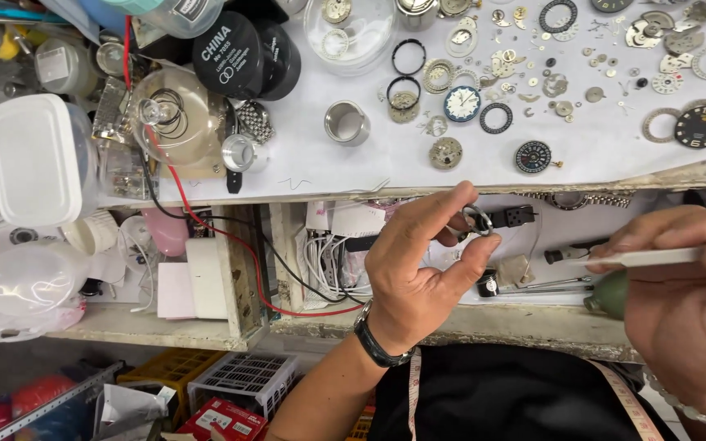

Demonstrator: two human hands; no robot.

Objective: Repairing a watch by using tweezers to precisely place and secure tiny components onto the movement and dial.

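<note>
My left hand [422, 265] is raised in front of the bench edge, thumb and forefinger pinched on a small round metal watch case ring [478, 221]. A dark wristwatch sits on that wrist. My right hand [684, 302] comes in from the right, holding a thin white stick-like tool [639, 258] that points left toward the ring but stays apart from it. On the white bench top [337, 163] above lie several watch parts: a white dial [462, 104], a black dial [702, 126], a round movement [445, 153], rings and small gears.
A white lidded box [33, 155] stands at the left. Black round containers [243, 53] and a clear dome [175, 114] sit at the back left. A red wire [206, 229] hangs over the bench edge. A metal cup [346, 122] stands mid-bench. A metal bracelet [582, 198] lies on the open drawer.
</note>
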